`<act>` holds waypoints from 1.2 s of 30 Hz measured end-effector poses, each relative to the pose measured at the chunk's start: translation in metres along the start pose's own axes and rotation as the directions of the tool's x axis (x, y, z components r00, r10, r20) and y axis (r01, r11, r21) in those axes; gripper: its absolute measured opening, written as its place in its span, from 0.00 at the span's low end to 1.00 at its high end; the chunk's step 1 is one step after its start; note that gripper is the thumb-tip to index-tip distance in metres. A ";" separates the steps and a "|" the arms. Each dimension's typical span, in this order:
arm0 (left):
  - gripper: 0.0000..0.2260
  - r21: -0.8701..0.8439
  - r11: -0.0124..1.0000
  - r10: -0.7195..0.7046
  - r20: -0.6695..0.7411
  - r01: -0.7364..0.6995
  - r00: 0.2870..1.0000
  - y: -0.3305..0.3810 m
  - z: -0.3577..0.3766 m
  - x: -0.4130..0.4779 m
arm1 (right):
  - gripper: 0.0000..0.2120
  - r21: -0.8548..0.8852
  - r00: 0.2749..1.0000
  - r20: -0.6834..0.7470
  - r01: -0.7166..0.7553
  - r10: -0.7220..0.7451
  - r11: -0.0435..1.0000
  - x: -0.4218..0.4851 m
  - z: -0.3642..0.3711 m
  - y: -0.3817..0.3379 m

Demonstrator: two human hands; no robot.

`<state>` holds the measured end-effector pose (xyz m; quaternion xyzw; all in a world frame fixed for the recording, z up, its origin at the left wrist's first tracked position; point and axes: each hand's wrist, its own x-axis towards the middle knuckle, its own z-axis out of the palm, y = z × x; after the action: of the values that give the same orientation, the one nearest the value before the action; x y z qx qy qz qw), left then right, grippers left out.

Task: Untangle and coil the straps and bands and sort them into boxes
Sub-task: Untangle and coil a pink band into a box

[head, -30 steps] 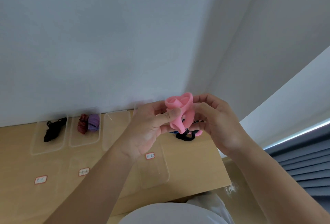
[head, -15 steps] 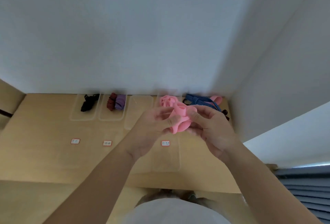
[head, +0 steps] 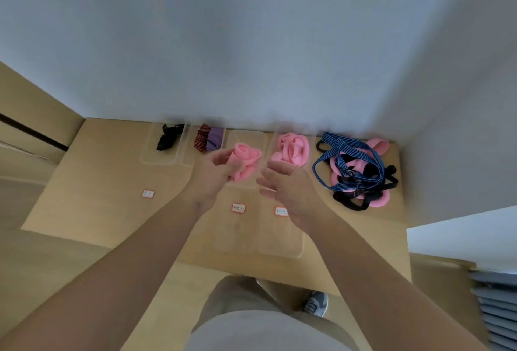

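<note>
Four boxes [head: 160, 158]; one holds pink bands [head: 291, 149]; left hand [head: 214, 173] grips coil [head: 246, 161].

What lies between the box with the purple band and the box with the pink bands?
In the head view, one more clear box stands there; the left hand holds a coiled pink band in front of it.

head cam | worn high, wide-angle | faces forward-down | desk [head: 106, 182] under and beyond fingers [head: 272, 172], wall [head: 251, 42] past them
</note>
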<state>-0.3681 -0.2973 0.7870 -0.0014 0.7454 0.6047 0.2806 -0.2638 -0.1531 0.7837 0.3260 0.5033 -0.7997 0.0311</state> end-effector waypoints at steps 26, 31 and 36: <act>0.12 0.873 -0.083 0.039 0.486 -0.481 0.873 -0.031 0.009 0.175 | 0.09 -0.389 0.915 -0.403 -0.159 -0.012 0.907 0.089 0.103 0.032; 0.19 0.887 -0.169 0.111 0.450 -0.429 0.886 -0.021 0.015 0.161 | 0.12 -0.758 0.901 -0.364 -0.139 -0.236 0.638 0.082 0.083 0.020; 0.20 0.819 -0.075 0.175 0.573 -0.569 0.801 -0.003 0.020 0.146 | 0.13 -0.908 0.860 -0.353 -0.220 -0.368 0.357 0.077 0.036 0.007</act>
<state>-0.4816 -0.2306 0.7205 0.4858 0.8645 -0.0244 0.1264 -0.3396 -0.1647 0.7457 0.4213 0.8687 -0.2575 0.0398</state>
